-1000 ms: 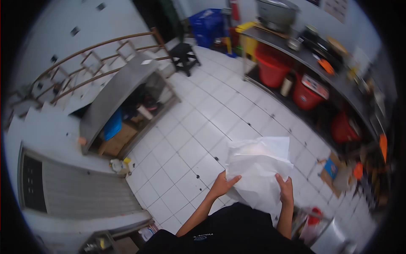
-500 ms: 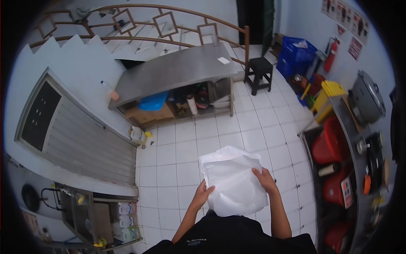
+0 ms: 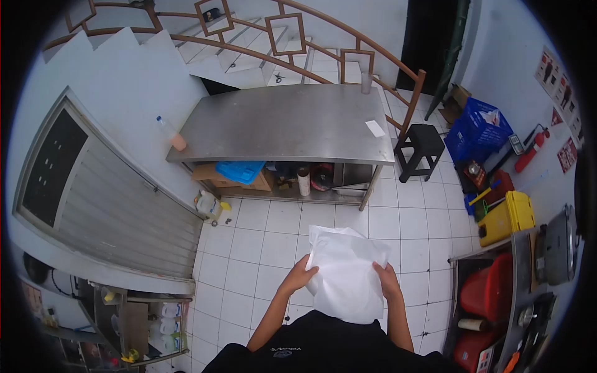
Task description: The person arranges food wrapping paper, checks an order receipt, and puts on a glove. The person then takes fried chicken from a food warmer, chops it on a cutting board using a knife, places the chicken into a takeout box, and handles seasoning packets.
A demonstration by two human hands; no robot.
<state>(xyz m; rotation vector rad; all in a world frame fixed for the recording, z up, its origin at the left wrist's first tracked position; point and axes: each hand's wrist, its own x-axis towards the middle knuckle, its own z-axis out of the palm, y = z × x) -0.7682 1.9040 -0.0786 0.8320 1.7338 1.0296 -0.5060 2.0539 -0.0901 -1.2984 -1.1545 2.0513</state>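
A loose stack of thin white paper sheets (image 3: pixel 348 276) is held out in front of my dark shirt, its edges uneven and its surface creased. My left hand (image 3: pixel 300 275) pinches the left edge, thumb on top and fingers underneath. At the right edge, my right hand (image 3: pixel 388 281) grips the sheets the same way. Beyond them stands a steel table (image 3: pixel 280 124). On it are a bottle with pinkish liquid (image 3: pixel 173 135) at the left, a small white card (image 3: pixel 375 128) and a clear cup (image 3: pixel 366 83) at the right.
Under the table are a blue plastic item (image 3: pixel 240 171), cardboard and a roll (image 3: pixel 303 181). A black stool (image 3: pixel 423 143) and blue crates (image 3: pixel 479 127) stand at the right, with a yellow bin (image 3: pixel 510 219) nearer. A shelf with red tubs (image 3: pixel 486 287) lines the right side; a jug (image 3: pixel 207 204) sits left.
The steel table now appears closer and larger, and the surroundings have shifted rightward in view. Both hands keep hold of the paper sheets, which are tilted slightly differently.
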